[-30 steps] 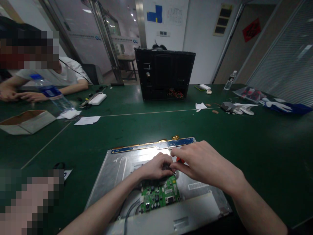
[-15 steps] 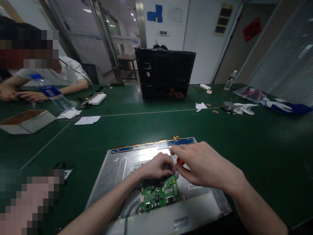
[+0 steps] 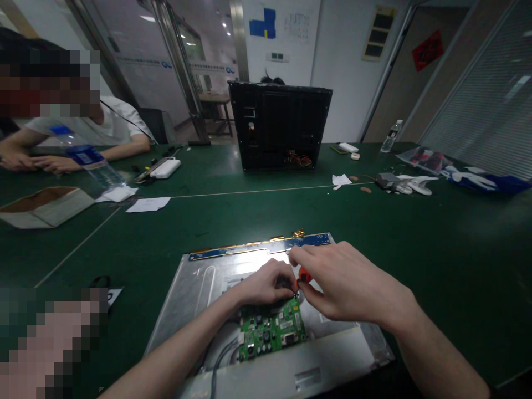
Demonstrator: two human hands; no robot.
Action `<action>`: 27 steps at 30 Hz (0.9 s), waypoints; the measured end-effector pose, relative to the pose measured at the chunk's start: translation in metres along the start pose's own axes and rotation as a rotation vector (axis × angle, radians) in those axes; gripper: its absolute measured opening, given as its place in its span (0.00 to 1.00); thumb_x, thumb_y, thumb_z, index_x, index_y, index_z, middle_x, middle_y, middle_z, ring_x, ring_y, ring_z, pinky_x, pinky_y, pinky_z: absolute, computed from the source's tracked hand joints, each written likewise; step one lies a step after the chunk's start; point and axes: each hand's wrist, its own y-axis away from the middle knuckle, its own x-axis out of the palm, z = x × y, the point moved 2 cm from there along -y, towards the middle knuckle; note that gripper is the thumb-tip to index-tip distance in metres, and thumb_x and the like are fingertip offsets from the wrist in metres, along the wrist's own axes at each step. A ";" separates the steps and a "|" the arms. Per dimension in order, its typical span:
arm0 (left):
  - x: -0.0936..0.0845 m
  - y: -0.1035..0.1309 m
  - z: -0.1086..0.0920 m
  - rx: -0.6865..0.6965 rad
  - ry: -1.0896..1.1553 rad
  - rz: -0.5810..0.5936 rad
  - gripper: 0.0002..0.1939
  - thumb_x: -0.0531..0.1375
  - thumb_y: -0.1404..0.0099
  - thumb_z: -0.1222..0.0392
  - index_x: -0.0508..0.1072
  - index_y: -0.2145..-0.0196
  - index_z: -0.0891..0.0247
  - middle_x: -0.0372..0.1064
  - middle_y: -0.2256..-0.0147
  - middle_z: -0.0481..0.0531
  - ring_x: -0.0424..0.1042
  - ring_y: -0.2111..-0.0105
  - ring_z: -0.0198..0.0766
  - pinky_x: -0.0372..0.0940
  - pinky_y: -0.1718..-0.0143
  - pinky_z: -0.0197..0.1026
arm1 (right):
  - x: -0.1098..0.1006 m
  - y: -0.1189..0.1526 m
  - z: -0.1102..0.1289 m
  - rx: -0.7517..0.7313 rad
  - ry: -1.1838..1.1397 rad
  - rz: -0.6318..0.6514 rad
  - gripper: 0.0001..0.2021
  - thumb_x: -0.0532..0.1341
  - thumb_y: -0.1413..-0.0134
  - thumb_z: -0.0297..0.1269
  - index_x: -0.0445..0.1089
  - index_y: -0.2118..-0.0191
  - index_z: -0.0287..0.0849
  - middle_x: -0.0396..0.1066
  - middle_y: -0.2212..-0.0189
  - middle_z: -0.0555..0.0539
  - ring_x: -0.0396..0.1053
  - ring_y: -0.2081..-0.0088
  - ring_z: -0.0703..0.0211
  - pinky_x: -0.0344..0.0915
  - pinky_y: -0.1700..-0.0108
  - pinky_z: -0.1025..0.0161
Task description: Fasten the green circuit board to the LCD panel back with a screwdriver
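Note:
A silver metal display panel [image 3: 193,277] lies back side up before me, with a green circuit board [image 3: 270,330] on it and a narrow blue circuit strip [image 3: 233,250] along its far edge. My right hand [image 3: 353,282] is closed around a screwdriver with a red and black handle [image 3: 305,274]; its tip is hidden, near the board's upper right corner. Against that same corner, my left hand [image 3: 270,282] has its fingers curled and pinched together, and what they hold cannot be made out. Grey cables [image 3: 224,354] run at the board's left side.
Farther back on the green table [image 3: 233,219] stands a black panel housing [image 3: 282,127]. To the left are an open box [image 3: 50,208], a tilted water bottle [image 3: 93,160] and a seated person [image 3: 120,124]. White gloves [image 3: 409,184] and another bottle [image 3: 392,136] are at the right.
The red screwdriver handle has turned slightly and shows more between the fingers of my right hand. Both hands otherwise stay almost in place.

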 end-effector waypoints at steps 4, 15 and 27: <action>0.001 -0.001 0.000 -0.019 -0.004 0.024 0.05 0.63 0.41 0.62 0.75 0.67 0.65 0.72 0.67 0.51 0.69 0.67 0.41 0.64 0.63 0.37 | -0.001 0.000 0.001 0.000 0.011 -0.017 0.08 0.57 0.42 0.39 0.64 0.59 0.42 0.71 0.66 0.48 0.64 0.70 0.60 0.45 0.74 0.63; 0.000 -0.001 -0.001 -0.023 -0.025 0.021 0.04 0.62 0.42 0.64 0.75 0.67 0.66 0.72 0.68 0.51 0.69 0.67 0.40 0.64 0.63 0.37 | 0.000 0.001 0.000 -0.015 -0.005 -0.014 0.05 0.56 0.44 0.33 0.65 0.60 0.41 0.71 0.67 0.48 0.63 0.70 0.61 0.46 0.74 0.62; 0.000 -0.001 -0.001 -0.015 -0.034 0.008 0.04 0.62 0.44 0.66 0.74 0.68 0.65 0.71 0.69 0.49 0.69 0.68 0.40 0.64 0.65 0.37 | 0.000 0.000 -0.001 -0.005 0.017 0.011 0.05 0.56 0.40 0.35 0.66 0.60 0.42 0.72 0.68 0.49 0.65 0.71 0.61 0.46 0.74 0.62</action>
